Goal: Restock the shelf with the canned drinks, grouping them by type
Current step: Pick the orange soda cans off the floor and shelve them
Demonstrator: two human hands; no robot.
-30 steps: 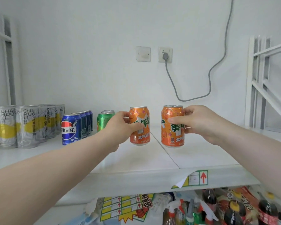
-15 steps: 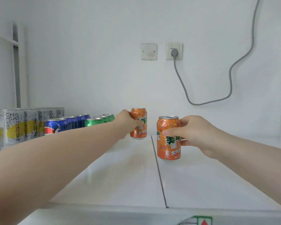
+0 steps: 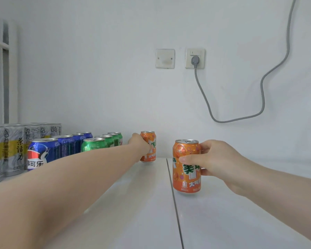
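Cans of orange soda are in both hands on my feed. The near orange can (image 3: 186,169) stands upright right of centre, just right of the seam (image 3: 174,203) in the white shelf (image 3: 223,221). Its base is down at the shelf surface, though I cannot tell whether it touches. The right hand (image 3: 215,162) grips it from the right, with the thumb across the front and the fingers curled round the back. That forearm runs in from the lower right of the frame.

The far orange can (image 3: 150,146) is upright near the back wall, just left of the seam. The left hand (image 3: 139,146) is wrapped round its left side, and that arm stretches out straight from the lower left corner. Both cans are orange with white and green characters and silver tops.

Left of the far can, rows run front to back: green cans (image 3: 93,144), then blue cans (image 3: 43,153), then taller grey-and-yellow cans (image 3: 13,150) at the left edge. On the wall above centre I see a blank plate (image 3: 165,58) beside a wall socket (image 3: 195,58). A grey cable (image 3: 262,90) is plugged into the socket and loops away to the upper right.
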